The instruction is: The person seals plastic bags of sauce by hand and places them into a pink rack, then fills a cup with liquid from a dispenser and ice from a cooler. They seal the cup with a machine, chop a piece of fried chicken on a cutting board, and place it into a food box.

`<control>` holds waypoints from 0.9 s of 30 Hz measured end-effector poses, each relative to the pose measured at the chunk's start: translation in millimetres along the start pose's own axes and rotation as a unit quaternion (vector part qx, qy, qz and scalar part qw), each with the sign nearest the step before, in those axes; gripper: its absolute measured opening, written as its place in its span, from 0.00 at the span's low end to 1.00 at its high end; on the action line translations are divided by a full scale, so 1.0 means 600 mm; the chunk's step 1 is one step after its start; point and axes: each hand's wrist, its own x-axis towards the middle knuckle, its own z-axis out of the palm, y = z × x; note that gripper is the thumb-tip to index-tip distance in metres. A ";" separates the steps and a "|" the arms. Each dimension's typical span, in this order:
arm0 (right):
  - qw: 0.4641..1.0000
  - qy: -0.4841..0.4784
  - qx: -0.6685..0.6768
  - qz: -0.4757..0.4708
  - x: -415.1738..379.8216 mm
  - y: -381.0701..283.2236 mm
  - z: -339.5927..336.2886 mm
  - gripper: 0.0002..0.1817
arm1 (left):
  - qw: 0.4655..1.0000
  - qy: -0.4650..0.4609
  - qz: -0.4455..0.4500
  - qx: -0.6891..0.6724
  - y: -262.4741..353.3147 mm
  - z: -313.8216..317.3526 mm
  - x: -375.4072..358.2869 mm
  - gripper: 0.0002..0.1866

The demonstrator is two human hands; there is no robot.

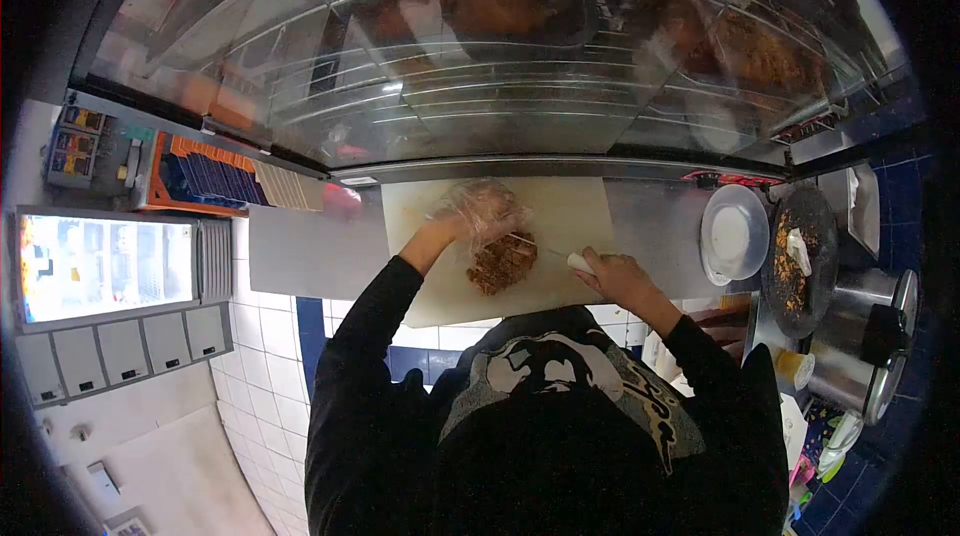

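Observation:
My left hand [482,210], in a loose clear plastic glove, is curled over the far edge of a pile of browned, chopped meat [502,266]. The glove partly hides its fingers. The meat sits on a white cutting board [430,286]. In my right hand [618,280] is a knife [580,263], gripped by its white handle at the board's right side. Its thin blade points left over the meat, close to my left fingertips.
Beyond the board stands a glass display case [470,126] with wire racks and food. To the right are a clear plastic bowl [735,233], a dark round griddle [797,286] with crumbs, and a metal pot [870,336]. An orange crate [205,176] stands left; a lit fridge [108,266] is farther off.

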 end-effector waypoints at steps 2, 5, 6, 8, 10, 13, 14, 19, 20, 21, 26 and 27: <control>1.000 0.005 0.000 -0.007 0.003 0.008 0.012 0.20 | 0.999 0.031 0.004 0.006 -0.020 0.023 0.009 0.30; 1.000 -0.009 0.017 0.001 0.006 0.010 0.013 0.20 | 0.999 0.016 0.028 0.005 -0.018 0.007 0.014 0.27; 0.999 -0.028 0.033 0.013 0.007 0.009 0.012 0.21 | 1.000 0.014 0.013 0.010 0.001 -0.013 0.005 0.25; 0.999 -0.021 0.029 0.013 0.007 0.016 0.028 0.21 | 1.000 0.009 -0.001 0.014 0.012 -0.027 0.002 0.24; 0.999 -0.016 0.026 0.014 0.008 0.015 0.031 0.21 | 0.998 0.033 0.042 0.024 0.000 -0.016 0.006 0.24; 0.992 -0.067 0.096 0.042 0.015 -0.009 0.024 0.21 | 0.998 0.053 0.008 0.034 -0.050 0.070 0.020 0.24; 0.991 -0.073 0.097 0.047 0.020 -0.011 0.025 0.22 | 0.998 0.051 0.005 0.033 -0.056 0.078 0.020 0.24; 0.996 -0.012 0.075 0.037 0.040 -0.040 0.055 0.24 | 0.991 -0.070 -0.094 -0.071 -0.063 0.023 0.018 0.23; 0.998 -0.005 0.047 0.032 0.040 -0.047 0.053 0.23 | 0.991 -0.069 -0.096 -0.066 -0.056 0.006 -0.002 0.23; 0.999 0.003 0.021 0.031 0.038 -0.054 0.052 0.23 | 0.993 0.115 0.019 -0.023 -0.046 -0.009 -0.032 0.22; 0.994 0.064 0.082 0.027 -0.032 -0.006 0.019 0.23 | 0.906 0.415 0.052 0.061 -0.040 -0.017 -0.155 0.27; 0.992 0.093 0.073 0.031 -0.046 0.010 0.019 0.24 | 0.929 0.367 0.030 0.039 -0.037 -0.011 -0.170 0.28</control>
